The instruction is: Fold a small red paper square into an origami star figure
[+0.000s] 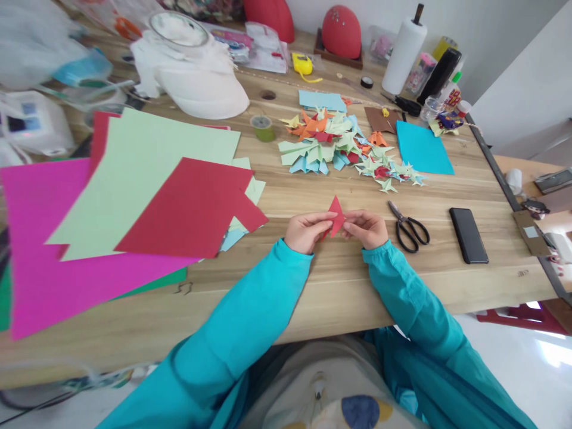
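Observation:
A small folded red paper piece (336,215) is pinched between both hands just above the wooden table (313,286). My left hand (306,231) grips its left side with curled fingers. My right hand (366,228) pinches its right side. Both arms wear teal sleeves. Beyond the hands lies a heap of folded paper shapes (344,146) in green, blue, orange and red.
Black scissors (409,226) and a black phone (468,235) lie right of my hands. Large red, pale green and pink sheets (147,196) fan out at left. A blue sheet (422,149), paper towel roll (404,55), green tape roll (263,127) and white objects sit farther back.

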`<state>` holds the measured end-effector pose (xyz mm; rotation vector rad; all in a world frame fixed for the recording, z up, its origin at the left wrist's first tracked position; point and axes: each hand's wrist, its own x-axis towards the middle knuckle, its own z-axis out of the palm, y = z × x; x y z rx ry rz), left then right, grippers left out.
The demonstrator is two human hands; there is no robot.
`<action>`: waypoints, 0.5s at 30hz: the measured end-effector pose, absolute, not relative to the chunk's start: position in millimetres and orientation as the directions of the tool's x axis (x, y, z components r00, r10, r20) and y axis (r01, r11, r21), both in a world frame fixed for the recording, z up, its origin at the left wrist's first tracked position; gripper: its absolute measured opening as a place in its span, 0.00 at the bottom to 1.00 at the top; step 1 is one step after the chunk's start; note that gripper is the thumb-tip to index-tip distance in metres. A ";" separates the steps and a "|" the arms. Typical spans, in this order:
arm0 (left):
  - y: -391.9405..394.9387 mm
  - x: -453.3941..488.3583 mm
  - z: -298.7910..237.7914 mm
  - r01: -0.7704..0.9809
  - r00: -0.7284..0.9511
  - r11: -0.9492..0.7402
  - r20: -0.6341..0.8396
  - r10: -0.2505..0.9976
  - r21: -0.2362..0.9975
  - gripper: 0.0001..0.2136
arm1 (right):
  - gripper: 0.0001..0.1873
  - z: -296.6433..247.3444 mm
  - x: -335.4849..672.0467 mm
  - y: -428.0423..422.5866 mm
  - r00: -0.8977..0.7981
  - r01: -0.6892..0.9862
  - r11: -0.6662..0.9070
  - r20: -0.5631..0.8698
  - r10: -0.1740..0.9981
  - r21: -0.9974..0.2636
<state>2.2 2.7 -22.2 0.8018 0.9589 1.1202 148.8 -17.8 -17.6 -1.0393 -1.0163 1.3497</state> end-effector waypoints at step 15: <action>2.6 0.4 -31.0 -0.155 0.148 0.092 -0.069 0.987 0.984 0.15 | 0.16 -12.2 152.2 -19.2 -0.059 -0.263 -0.066 -0.053 0.997 -0.963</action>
